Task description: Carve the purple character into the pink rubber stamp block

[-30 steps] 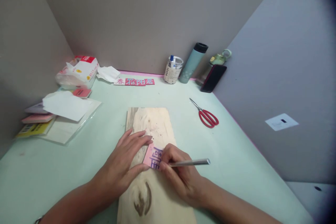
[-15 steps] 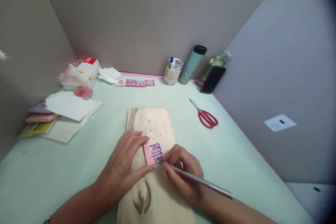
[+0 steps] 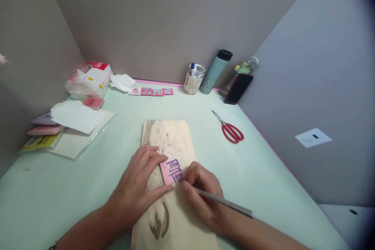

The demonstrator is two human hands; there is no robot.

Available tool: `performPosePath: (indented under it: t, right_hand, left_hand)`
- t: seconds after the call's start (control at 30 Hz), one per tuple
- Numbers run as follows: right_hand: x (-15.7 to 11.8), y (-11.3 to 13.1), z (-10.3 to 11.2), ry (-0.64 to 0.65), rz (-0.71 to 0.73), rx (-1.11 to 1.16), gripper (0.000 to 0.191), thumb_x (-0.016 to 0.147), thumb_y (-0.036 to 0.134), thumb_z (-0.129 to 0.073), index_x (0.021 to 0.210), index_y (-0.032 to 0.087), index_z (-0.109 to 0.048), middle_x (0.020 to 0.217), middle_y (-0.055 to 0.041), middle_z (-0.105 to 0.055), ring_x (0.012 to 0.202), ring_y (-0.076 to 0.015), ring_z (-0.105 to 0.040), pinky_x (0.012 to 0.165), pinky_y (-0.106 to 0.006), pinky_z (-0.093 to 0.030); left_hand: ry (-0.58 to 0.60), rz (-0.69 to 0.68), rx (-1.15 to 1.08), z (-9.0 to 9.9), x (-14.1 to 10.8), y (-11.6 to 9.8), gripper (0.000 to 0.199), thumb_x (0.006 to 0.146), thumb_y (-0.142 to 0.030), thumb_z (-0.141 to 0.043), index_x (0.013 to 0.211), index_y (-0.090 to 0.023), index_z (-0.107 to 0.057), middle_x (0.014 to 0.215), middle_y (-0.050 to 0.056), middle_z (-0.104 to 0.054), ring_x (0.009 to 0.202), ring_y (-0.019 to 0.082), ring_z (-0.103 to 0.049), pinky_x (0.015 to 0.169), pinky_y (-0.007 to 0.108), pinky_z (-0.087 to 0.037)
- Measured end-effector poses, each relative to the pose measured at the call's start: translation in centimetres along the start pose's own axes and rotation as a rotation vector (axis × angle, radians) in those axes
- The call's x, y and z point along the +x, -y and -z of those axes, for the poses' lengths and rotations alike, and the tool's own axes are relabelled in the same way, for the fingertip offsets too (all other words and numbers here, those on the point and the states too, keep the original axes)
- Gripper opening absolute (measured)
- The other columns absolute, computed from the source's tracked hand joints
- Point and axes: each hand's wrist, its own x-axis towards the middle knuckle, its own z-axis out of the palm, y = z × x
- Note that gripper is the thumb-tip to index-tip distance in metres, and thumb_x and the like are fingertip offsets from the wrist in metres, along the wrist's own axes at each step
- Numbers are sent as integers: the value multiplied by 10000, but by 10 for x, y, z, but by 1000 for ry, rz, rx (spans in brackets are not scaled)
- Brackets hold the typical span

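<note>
A pink square block [image 3: 168, 172] with a purple character on its face lies on a wooden board [image 3: 172, 218]. My left hand [image 3: 137, 183] grips the block between thumb and fingers at its left side and corners. In my right hand [image 3: 202, 193] is a slim silver pen-like tool [image 3: 225, 202], held in a writing grip. Its tip is hidden by my fingers at the block's lower right corner. Small dark crumbs lie on the board just beyond the block.
Red-handled scissors [image 3: 231, 132] lie right of the board. Along the back stand a pen jar [image 3: 192, 82], a blue bottle [image 3: 215, 73] and a phone [image 3: 238, 89], beside pink character tiles [image 3: 152, 91]. Tissues [image 3: 89, 80] and papers [image 3: 76, 116] are at left.
The far end of the silver tool has shifted slightly left and up, and my right hand has moved a little left. My left hand keeps its hold on the block.
</note>
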Motion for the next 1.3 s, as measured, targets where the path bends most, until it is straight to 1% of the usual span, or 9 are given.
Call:
performPosePath:
  t: [0.4, 0.53, 0.77, 0.87, 1.0, 1.13, 1.2, 1.3]
  right_hand:
    - [4, 4, 0, 17, -7, -61, 162, 950, 152, -465, 818, 231, -413, 758, -4, -524, 647, -145, -460, 594, -283, -362]
    - [4, 4, 3, 57, 1, -88, 155, 951, 147, -455, 825, 230, -418, 761, -6, -523, 653, -148, -460, 600, -287, -371]
    - [5, 4, 5, 88, 40, -86, 157, 937, 142, -445, 825, 236, -387, 771, -7, -505, 665, -154, -453, 599, -294, -371]
    - [6, 5, 6, 89, 44, -83, 165, 937, 143, -437, 816, 236, -374, 764, -7, -499, 670, -157, -450, 604, -298, -364]
    - [5, 6, 5, 71, 48, -38, 181, 933, 154, -439, 792, 237, -363, 732, -4, -486, 664, -164, -451, 601, -305, -363]
    - [2, 2, 1, -4, 8, 25, 188, 953, 160, -461, 793, 233, -395, 737, -2, -509, 644, -152, -468, 595, -298, -369]
    - [1, 0, -2, -23, -6, 28, 182, 957, 160, -479, 803, 231, -413, 758, -7, -533, 644, -146, -478, 593, -293, -370]
    - [0, -2, -3, -13, -14, 18, 177, 954, 156, -497, 810, 229, -425, 767, -5, -546, 644, -139, -482, 598, -285, -369]
  left_hand:
    - [4, 3, 7, 1, 0, -1, 395, 899, -346, -699, 1240, -263, -517, 1178, 69, -579, 1330, 327, -439, 1186, 591, -302]
    - [3, 1, 2, 0, 0, -1, 394, 899, -347, -697, 1237, -269, -510, 1172, 69, -577, 1331, 334, -436, 1187, 605, -293]
    - [-28, -17, -4, 0, 1, -2, 364, 883, -310, -703, 1198, -256, -528, 1108, 70, -576, 1295, 332, -453, 1125, 578, -387]
    - [-33, -1, -13, 0, 1, -2, 363, 875, -291, -709, 1190, -258, -530, 1114, 71, -574, 1310, 328, -435, 1132, 569, -381]
    - [-41, 4, -19, 0, 0, -3, 356, 872, -283, -705, 1182, -261, -531, 1132, 74, -575, 1313, 328, -435, 1126, 574, -384]
    - [-42, 17, -16, 0, 1, -3, 351, 868, -291, -710, 1171, -264, -535, 1163, 82, -577, 1336, 336, -424, 1101, 559, -417]
    - [-36, 19, -15, 0, 1, -3, 355, 870, -296, -717, 1172, -265, -531, 1153, 77, -576, 1332, 332, -426, 1110, 560, -406]
    - [-31, 13, -11, -1, 1, -3, 370, 871, -298, -725, 1177, -263, -521, 1128, 67, -566, 1316, 322, -430, 1140, 571, -364]
